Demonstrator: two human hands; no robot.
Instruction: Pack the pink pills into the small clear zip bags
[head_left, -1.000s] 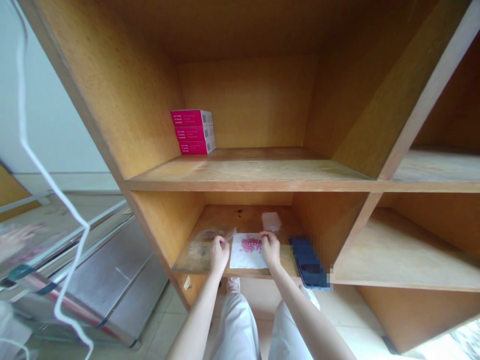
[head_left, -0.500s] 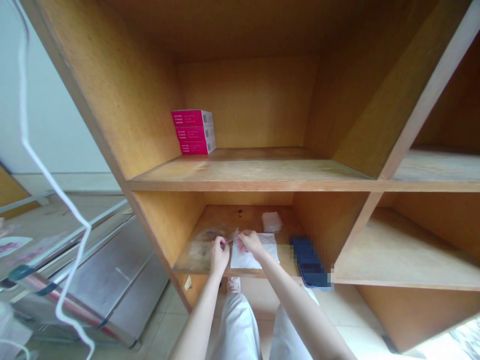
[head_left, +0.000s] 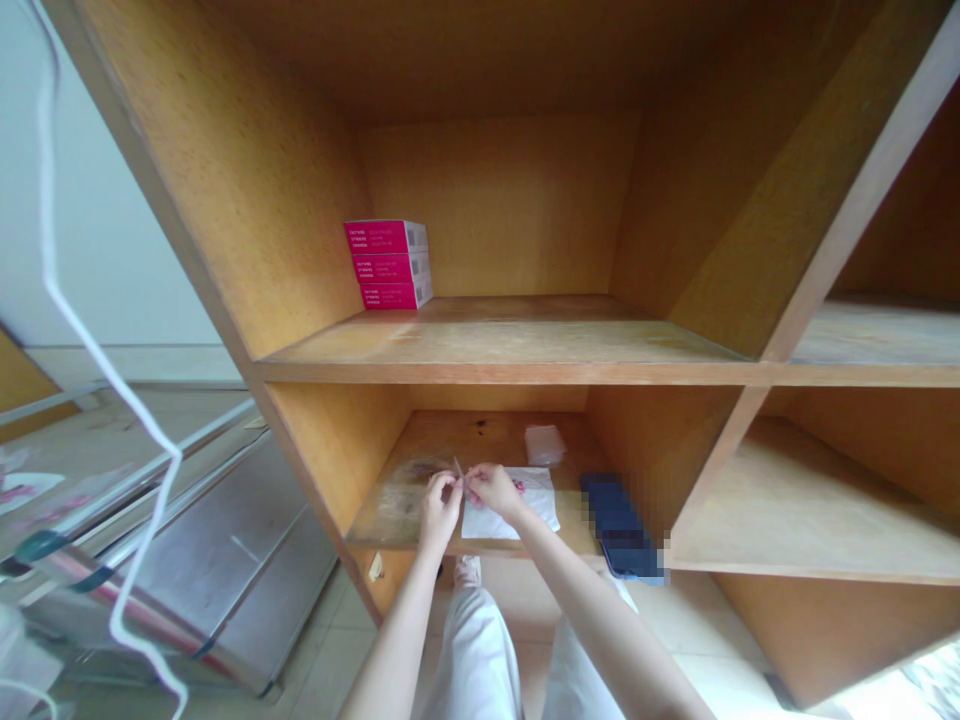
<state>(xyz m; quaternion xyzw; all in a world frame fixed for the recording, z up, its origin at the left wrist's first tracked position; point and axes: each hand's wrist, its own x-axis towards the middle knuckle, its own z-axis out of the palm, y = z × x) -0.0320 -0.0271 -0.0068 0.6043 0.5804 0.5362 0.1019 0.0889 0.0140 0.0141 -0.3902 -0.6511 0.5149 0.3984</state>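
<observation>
My left hand [head_left: 437, 505] and my right hand [head_left: 491, 488] meet over the lower shelf [head_left: 390, 505], both pinching a small clear plastic bag [head_left: 459, 468] between them. Just right of the hands a white sheet of paper [head_left: 536, 500] lies flat on the shelf; a few pink pills [head_left: 517, 486] peek out beside my right hand, the others hidden under it. A small clear packet [head_left: 544, 443] rests further back on the same shelf.
A dark blue flat object [head_left: 619, 520], pixelated, lies at the shelf's right front corner. Three stacked pink boxes [head_left: 388, 264] stand on the upper shelf at the back left. A white cable [head_left: 90, 350] hangs at the left. Metal frames lie on the floor at left.
My right hand has moved left off the pink pills and joined my left hand on the clear bag, which now stands more upright between the fingers.
</observation>
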